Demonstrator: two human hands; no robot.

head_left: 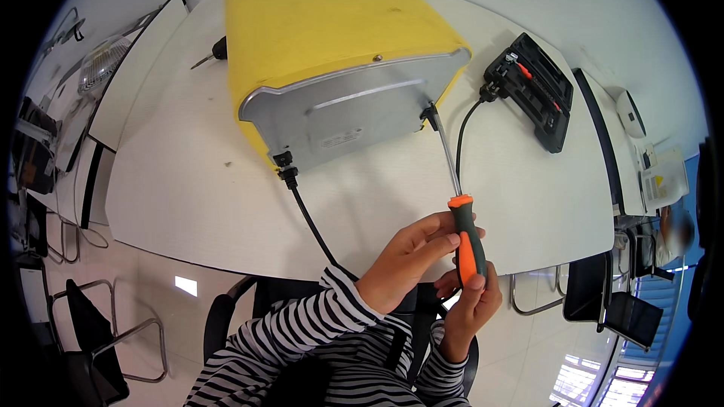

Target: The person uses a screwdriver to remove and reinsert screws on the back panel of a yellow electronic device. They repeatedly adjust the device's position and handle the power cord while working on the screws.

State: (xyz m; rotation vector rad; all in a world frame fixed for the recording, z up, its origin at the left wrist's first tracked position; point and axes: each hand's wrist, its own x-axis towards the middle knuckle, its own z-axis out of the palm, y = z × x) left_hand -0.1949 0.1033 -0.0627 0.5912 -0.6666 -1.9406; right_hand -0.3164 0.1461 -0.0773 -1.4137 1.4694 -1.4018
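Both my hands are closed around one long screwdriver (465, 235) with a dark green and orange handle. My left hand (411, 262) wraps the handle's upper part from the left, its thumb along the side. Lower down, my right hand (473, 307) grips the handle's end. The metal shaft slants up and away, its tip at a black fitting (428, 114) on the right of a grey metal panel (347, 117). That panel belongs to a large yellow-cased appliance (332, 22). A second black fitting (283, 160) on the panel's left carries a black cord (308, 215) running toward me.
An opened black tool case (532, 90) with orange-red pieces lies on the white table (173, 188) at right, a black plug (489, 93) beside it. Another screwdriver (215, 51) shows partly behind the appliance. Chairs (588, 286) stand beyond the table's edge.
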